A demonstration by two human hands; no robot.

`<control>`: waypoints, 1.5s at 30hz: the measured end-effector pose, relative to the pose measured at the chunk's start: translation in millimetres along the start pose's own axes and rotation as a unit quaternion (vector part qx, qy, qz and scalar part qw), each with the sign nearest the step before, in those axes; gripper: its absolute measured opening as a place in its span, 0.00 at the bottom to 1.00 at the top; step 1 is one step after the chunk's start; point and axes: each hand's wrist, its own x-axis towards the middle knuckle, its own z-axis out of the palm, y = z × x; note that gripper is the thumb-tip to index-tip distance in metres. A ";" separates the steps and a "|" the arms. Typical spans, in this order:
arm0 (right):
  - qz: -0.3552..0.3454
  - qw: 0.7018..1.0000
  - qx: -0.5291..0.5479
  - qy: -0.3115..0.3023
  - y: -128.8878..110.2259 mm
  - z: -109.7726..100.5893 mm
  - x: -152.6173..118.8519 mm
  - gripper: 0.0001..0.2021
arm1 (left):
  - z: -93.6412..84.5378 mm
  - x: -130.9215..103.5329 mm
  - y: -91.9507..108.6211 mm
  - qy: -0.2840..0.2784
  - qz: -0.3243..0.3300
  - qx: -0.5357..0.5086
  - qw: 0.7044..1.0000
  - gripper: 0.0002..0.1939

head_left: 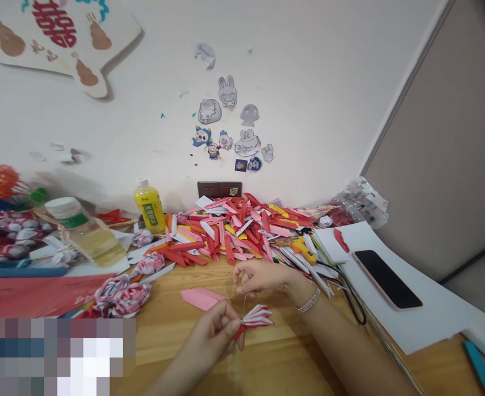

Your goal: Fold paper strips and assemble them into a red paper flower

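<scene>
Left hand (218, 330) pinching a bundle (259, 316) of folded white, pink and red paper, its tips fanned to the right, just above the surface (164, 346). Right hand (253, 278) just above it, fingertips closed on what looks like a fine thread (244, 302) leading down to the bundle; its upper end is lost among the fingers. Pink strip (201, 297) lies behind the left hand, partly covered by it. Writing: large red double-happiness characters on the wall sign (55, 25), cut off by the top edge; smaller brown marks below them unreadable. Yellow bottle (148, 209): green label, pale vertical characters too small to read surely. Jar (88, 234) tilted, green label, text illegible. Phone (387, 279) dark-screened, no brand legible. Glue gun (300, 246) partly buried at the edge of the strip heap (226, 231). Lower left corner pixelated, contents hidden; blue object (481, 368) at lower right cut off.
</scene>
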 end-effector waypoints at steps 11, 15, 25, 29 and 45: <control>-0.030 0.959 -0.185 0.211 -43.7 59.5 -28.1 0.10 | -0.9 0.0 1.8 0.143 0.075 0.138 0.977 0.15; -0.064 0.942 -0.217 0.250 -43.3 71.8 -23.4 0.09 | -7.6 0.1 11.4 0.248 0.103 0.087 0.959 0.16; -0.071 0.965 -0.207 0.141 -47.1 44.9 -32.4 0.05 | -21.1 6.3 12.2 0.306 0.129 -0.111 0.937 0.18; -0.031 0.993 -0.112 0.012 -32.7 13.4 -27.1 0.05 | -12.9 1.5 18.1 0.256 0.135 -0.137 0.947 0.17; 0.042 0.994 0.025 -0.093 -3.8 11.0 -1.7 0.12 | -11.3 -2.8 29.2 0.208 0.115 -0.167 0.957 0.17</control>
